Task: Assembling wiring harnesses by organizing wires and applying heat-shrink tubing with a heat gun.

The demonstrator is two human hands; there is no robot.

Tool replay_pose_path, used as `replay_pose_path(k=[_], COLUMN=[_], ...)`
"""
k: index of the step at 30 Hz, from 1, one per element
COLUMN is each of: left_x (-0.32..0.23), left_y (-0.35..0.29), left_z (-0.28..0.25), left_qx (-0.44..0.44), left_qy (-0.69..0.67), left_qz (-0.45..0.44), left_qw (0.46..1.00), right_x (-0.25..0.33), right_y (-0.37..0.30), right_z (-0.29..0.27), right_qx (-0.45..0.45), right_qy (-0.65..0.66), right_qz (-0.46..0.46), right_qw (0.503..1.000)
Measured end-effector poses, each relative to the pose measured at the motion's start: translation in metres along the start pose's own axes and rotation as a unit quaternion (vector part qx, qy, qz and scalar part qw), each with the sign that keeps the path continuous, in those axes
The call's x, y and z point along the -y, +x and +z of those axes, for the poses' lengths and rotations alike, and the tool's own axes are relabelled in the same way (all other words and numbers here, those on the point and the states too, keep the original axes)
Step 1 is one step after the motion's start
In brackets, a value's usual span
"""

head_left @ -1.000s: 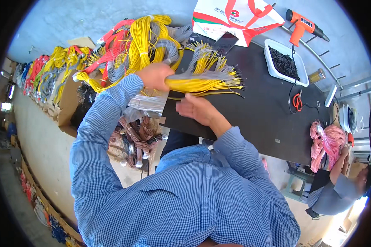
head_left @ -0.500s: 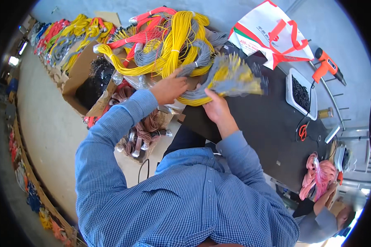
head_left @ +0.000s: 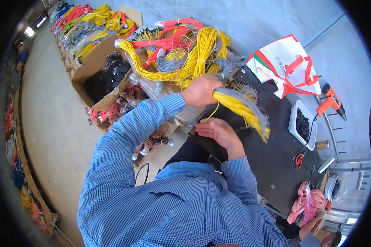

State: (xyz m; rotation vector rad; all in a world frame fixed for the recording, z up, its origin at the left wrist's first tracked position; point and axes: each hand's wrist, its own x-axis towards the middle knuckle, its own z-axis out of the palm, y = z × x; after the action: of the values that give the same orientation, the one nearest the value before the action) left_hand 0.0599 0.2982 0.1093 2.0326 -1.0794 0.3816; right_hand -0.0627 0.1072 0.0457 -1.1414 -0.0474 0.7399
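My left hand (head_left: 201,90) has a closed grip around one end of a bundle of cut yellow and grey wires (head_left: 241,109), which slants down to my right over the black worktop (head_left: 276,152), its free ends fanned and ragged. A single yellow strand (head_left: 212,113) droops out of the bundle below my fist. My right hand (head_left: 218,131) sits just under the bundle, fingers curled loosely, holding nothing that I can make out; it looks ready to pick at that stray strand.

To do this well, I judge the left grip should stay firm near the gathered end, so that the wires do not slide against each other and lose their alignment. The right hand should take the loose strand between thumb and forefinger close to where it leaves the bundle, not far down, or it may pull neighbours out with it. I should keep the bundle over the worktop, so anything that slips lands there and not in the gap at the edge.

Behind my left hand lies a big heap of coiled yellow, red and grey wire hanks (head_left: 181,49), close enough to snag the bundle if I swing it back. A cardboard box of black parts (head_left: 103,74) stands to the left, an orange power tool (head_left: 329,101) and a white tray (head_left: 303,125) to the right.
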Motion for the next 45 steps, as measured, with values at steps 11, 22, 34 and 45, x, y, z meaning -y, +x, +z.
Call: replay_pose_path(k=[11, 22, 34, 45], left_x=[-0.004, 0.012, 0.075, 0.022], left_y=[0.043, -0.073, -0.072, -0.040], left_z=[-0.058, -0.014, -0.001, -0.065], left_qx=[-0.002, -0.011, -0.266, -0.350], left_qy=[-0.103, -0.160, -0.633, -0.749], left_qz=[-0.182, -0.136, -0.371, -0.253], left_qw=[0.978, 0.978, 0.625, 0.502], right_x=[0.035, 0.113, 0.120, 0.063], right_y=[0.037, 0.094, 0.201, 0.125], right_z=[0.061, 0.063, 0.075, 0.094], right_qx=[-0.097, -0.266, -0.160, -0.243], right_qy=[0.088, -0.176, -0.766, -0.655], right_qz=[-0.167, -0.425, -0.011, -0.381], right_qw=[0.977, 0.847, 0.623, 0.606])
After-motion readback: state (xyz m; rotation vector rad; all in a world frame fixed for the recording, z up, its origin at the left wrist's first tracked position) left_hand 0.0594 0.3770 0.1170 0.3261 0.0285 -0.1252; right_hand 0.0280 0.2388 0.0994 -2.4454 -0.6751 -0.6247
